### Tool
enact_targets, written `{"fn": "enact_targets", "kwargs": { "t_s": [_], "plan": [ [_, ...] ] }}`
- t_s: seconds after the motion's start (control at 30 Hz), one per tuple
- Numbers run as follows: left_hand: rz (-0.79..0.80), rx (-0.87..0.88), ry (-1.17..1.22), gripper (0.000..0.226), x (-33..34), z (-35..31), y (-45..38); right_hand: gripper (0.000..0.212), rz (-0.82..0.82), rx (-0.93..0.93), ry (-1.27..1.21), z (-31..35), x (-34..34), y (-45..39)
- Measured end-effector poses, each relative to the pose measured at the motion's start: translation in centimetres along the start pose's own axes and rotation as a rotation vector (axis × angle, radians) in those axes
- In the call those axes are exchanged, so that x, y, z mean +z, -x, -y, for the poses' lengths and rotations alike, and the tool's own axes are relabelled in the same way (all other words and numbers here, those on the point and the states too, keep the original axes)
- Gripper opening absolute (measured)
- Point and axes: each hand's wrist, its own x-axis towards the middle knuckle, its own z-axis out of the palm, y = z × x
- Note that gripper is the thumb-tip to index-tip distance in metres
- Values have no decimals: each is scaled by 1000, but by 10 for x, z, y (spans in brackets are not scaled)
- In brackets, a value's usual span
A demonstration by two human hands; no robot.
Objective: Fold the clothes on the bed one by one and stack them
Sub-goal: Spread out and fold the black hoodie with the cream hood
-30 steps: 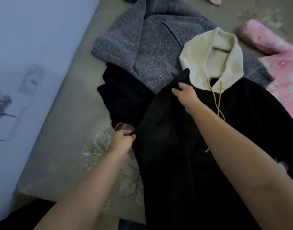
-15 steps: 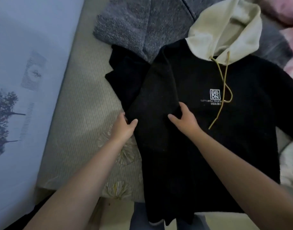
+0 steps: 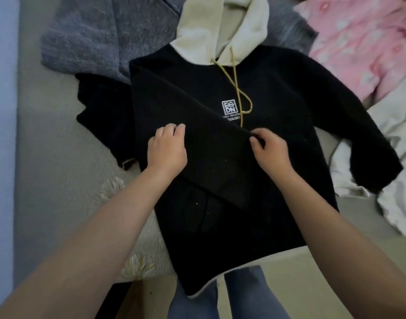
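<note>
My left hand (image 3: 167,150) lies flat with fingers together, and my right hand (image 3: 270,149) pinches the sleeve folded across the black fleece hoodie with cream hood (image 3: 278,93) at frame centre. The hood's top is cut off; a second dark garment (image 3: 105,120) at the left is hard to make out.

Black hoodie (image 3: 278,93) — flat, sleeve folded across

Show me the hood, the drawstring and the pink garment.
hood (image 3: 198,40), head view, on its cream outer left panel.
drawstring (image 3: 236,88), head view, on the cord above the logo.
pink garment (image 3: 358,42), head view, on its middle.
</note>
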Motion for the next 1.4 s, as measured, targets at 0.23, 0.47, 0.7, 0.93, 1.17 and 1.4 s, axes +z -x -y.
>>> {"fn": "enact_targets", "kwargs": {
  "t_s": [0.23,0.47,0.7,0.93,1.17,1.4],
  "plan": [
    [58,-64,-131,58,4,-36,-39,54,295,218,160,-99,-20,-44],
    [63,-36,-473,63,-14,-17,-102,36,630,92,325,-137,-11,-43],
    [119,-75,-627,31,-12,-12,-131,18,172,37,90,-101,-49,-90],
    [-108,-180,-531,32,-26,17,-141,29,88,43,386,-62,-116,-190],
    [-222,-308,-384,34,-14,24,-148,42,-139,134,469,-54,-80,-220],
    [-274,186,-240,45,32,-13,-117,43,-74,-288,382,-85,-1,-153]
  ]
}}
